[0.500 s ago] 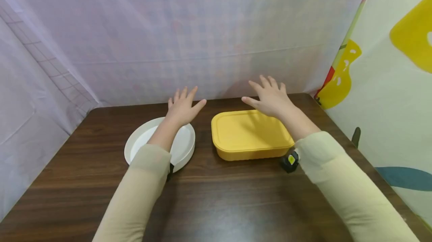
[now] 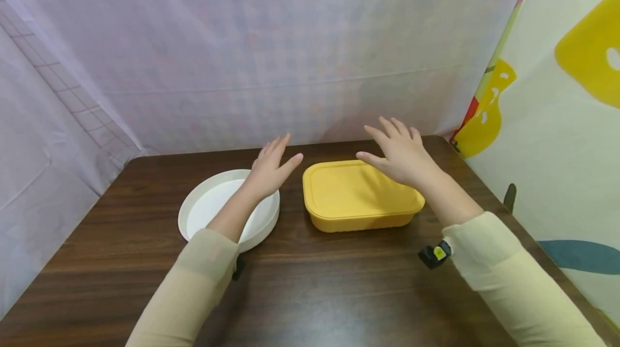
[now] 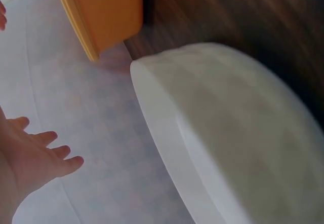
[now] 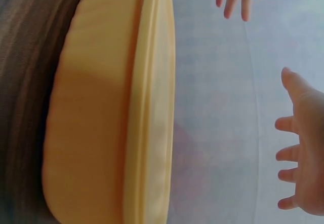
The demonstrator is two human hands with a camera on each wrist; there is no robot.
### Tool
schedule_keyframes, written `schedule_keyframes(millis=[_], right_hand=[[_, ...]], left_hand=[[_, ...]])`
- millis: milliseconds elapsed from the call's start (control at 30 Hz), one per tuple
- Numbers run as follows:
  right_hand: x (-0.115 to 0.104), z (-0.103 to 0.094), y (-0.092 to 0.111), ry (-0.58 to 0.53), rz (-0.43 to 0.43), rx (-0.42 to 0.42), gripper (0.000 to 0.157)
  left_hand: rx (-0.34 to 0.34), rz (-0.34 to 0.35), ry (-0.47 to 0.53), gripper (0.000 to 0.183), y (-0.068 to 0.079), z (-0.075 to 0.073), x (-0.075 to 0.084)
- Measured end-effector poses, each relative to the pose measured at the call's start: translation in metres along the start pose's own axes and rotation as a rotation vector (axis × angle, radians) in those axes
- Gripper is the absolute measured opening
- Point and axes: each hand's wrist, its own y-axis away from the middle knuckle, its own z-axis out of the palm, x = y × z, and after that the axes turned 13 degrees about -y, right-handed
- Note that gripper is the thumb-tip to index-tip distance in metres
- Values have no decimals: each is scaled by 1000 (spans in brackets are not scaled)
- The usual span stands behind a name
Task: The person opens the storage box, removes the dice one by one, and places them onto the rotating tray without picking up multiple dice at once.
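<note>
A round white tray with a raised rim (image 2: 194, 202) lies on the left of the dark wood table. To its right sits a yellow rectangular box with its lid on (image 2: 339, 191). My left hand (image 2: 271, 172) is held over the tray's right side, fingers extended and thumb spread, holding nothing. Above the box's right part is my right hand (image 2: 404, 156), its fingers spread and nothing in it. In the left wrist view the left hand (image 3: 35, 158) shows apart from the tray's wall (image 3: 243, 107). The right wrist view shows the right hand (image 4: 309, 148) away from the box lid (image 4: 152, 107).
The table (image 2: 310, 293) has a brown wood grain and ends at a pale checked curtain (image 2: 271, 67) behind. On the right hangs a white cloth with yellow and blue shapes (image 2: 547, 175). A black wrist device (image 2: 435, 254) hangs below the right sleeve.
Both hands have drawn back slightly toward the person and shifted a little to the right. The left hand has turned so its fingers look closer together. The tray and box stay in place.
</note>
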Motion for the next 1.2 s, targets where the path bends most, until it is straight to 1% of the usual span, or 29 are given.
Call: schedule_keyframes(millis=[200, 333, 433, 600, 733, 900, 1100, 1200], right_hand=[[2, 4, 16, -24, -22, 25, 80], [4, 8, 26, -39, -46, 47, 77], [5, 12, 33, -51, -62, 57, 76], [6, 20, 42, -58, -100, 59, 73], [8, 26, 49, -39, -135, 57, 71], [11, 33, 55, -10, -185, 55, 70], [17, 42, 62, 1, -266, 63, 68], [22, 45, 65, 0, -304, 68, 67]], left_hand=[[24, 55, 120, 74, 11, 9, 2], [26, 87, 181, 75, 18, 17, 5], [23, 89, 207, 76, 23, 22, 7], [27, 87, 219, 79, 31, 30, 11], [1, 70, 230, 82, 36, 36, 13], [-30, 28, 229, 87, 42, 46, 13], [-63, -27, 209, 99, 48, 54, 15], [-88, -38, 219, 106, 52, 57, 16]])
